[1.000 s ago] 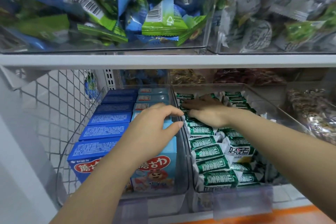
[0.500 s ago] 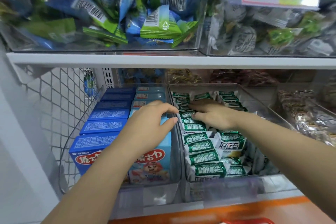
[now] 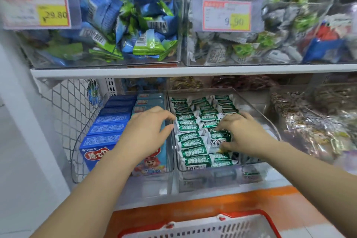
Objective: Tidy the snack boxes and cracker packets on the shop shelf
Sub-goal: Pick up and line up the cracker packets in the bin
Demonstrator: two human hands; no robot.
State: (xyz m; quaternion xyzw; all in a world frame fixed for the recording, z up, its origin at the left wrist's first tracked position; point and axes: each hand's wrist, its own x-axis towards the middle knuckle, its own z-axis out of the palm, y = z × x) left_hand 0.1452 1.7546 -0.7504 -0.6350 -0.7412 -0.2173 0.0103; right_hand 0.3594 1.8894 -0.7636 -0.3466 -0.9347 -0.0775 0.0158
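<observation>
Two clear bins stand side by side on the lower shelf. The left bin (image 3: 87,129) holds a row of dark blue snack boxes (image 3: 110,121) and a row of light blue snack boxes (image 3: 149,100). The right bin (image 3: 271,127) holds rows of green cracker packets (image 3: 189,137). My left hand (image 3: 146,133) rests on the light blue boxes, its bent fingertips at the wall between the bins. My right hand (image 3: 241,137) lies on the packets in the right half of their bin, with fingers and thumb around one green packet (image 3: 219,139).
A white basket with a red rim (image 3: 202,226) sits below the shelf's orange front edge. A wire mesh panel (image 3: 67,106) closes the left side. Bagged snacks (image 3: 313,121) lie to the right. Clear bins of wrapped sweets with price tags (image 3: 227,15) stand on the shelf above.
My right hand has drawn back from the far packets towards the front right and closed around a packet. The left hand stayed on the light blue boxes. The view tilted down, revealing the basket.
</observation>
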